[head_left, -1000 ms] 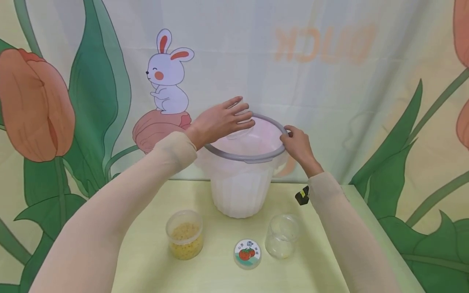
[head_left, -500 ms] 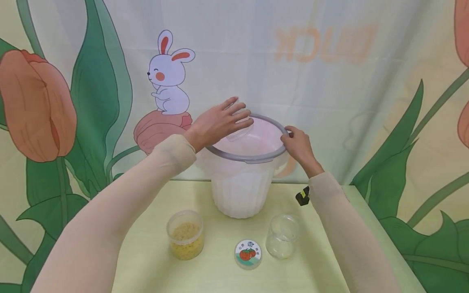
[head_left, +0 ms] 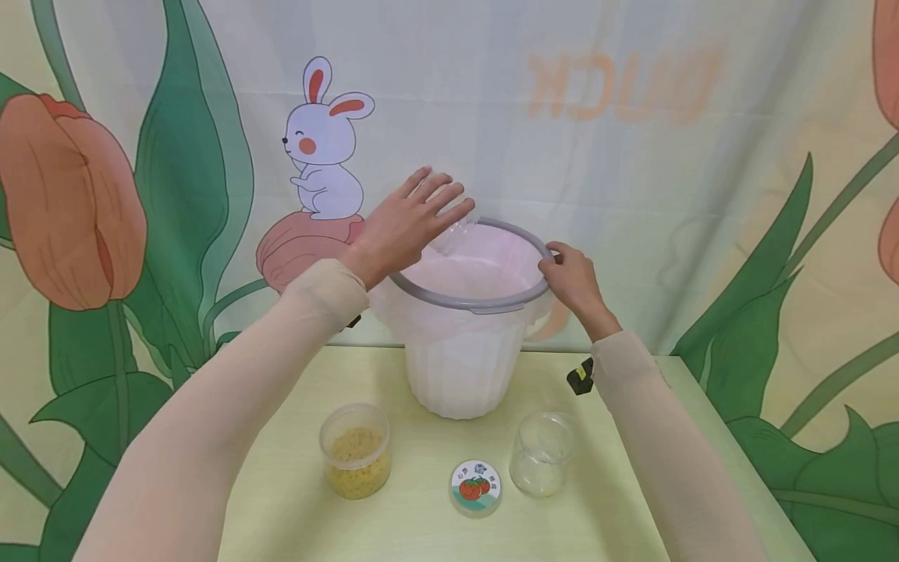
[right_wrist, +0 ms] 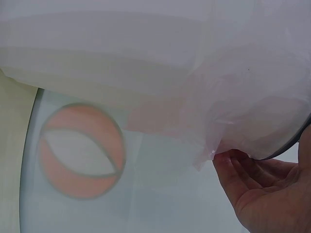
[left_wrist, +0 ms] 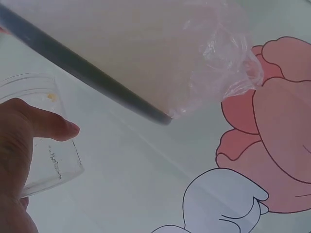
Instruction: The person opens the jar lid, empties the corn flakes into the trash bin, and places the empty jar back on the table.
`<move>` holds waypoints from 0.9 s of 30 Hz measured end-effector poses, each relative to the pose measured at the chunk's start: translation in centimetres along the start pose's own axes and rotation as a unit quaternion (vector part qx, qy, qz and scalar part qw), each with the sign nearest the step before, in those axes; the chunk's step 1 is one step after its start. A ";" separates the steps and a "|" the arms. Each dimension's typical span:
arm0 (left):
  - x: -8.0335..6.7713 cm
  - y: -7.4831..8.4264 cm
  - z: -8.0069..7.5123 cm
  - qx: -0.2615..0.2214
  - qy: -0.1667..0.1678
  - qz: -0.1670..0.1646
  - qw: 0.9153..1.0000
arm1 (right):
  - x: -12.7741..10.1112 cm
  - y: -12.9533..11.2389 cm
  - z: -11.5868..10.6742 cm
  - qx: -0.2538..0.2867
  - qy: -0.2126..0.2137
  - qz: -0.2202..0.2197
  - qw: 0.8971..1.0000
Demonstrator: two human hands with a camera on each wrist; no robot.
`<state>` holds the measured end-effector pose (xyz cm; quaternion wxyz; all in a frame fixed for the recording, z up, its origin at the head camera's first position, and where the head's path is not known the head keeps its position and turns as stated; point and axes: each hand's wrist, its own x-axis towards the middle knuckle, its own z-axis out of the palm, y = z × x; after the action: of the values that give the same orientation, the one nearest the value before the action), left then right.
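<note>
My left hand (head_left: 403, 222) grips a clear plastic jar (left_wrist: 56, 158) above the left part of the bin's mouth. In the head view the jar is mostly hidden behind the fingers; a yellow speck shows near its edge in the left wrist view. The white trash bin (head_left: 460, 375) stands upright at the back of the table. A thin pinkish bag (right_wrist: 209, 111) lines it, folded over the outside under a grey ring (head_left: 485, 303). With thumb and fingers my right hand (head_left: 576, 282) holds the ring's right side, and its fingertips touch the bag.
On the table (head_left: 421, 523) are an open tub of yellow crumbly stuff (head_left: 357, 457), a round lid with a tomato picture (head_left: 475, 488) and another clear jar (head_left: 541, 460). A printed curtain (head_left: 632, 195) hangs right behind the bin.
My left hand has lifted and drawn back to the left, taking the jar up toward the bin's edge. My right hand stays on the ring.
</note>
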<state>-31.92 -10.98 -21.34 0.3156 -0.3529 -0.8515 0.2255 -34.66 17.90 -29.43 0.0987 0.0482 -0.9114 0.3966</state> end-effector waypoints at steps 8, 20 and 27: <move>-0.3 -0.2 -0.7 -0.069 0.066 -0.075 0.993 | 0.0 0.0 0.0 0.001 -0.001 0.003 1.000; -0.9 -0.7 -1.8 -0.146 0.125 -0.159 0.968 | -0.2 -0.1 0.0 0.001 0.004 0.000 1.000; -1.8 -0.2 -1.7 -0.172 0.162 -0.181 0.955 | -0.2 -0.2 0.0 0.005 0.002 0.000 1.000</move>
<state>-29.83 -12.21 -20.73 0.4195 -0.2738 -0.8643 -0.0454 -34.46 17.77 -29.35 0.1001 0.0485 -0.9094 0.4008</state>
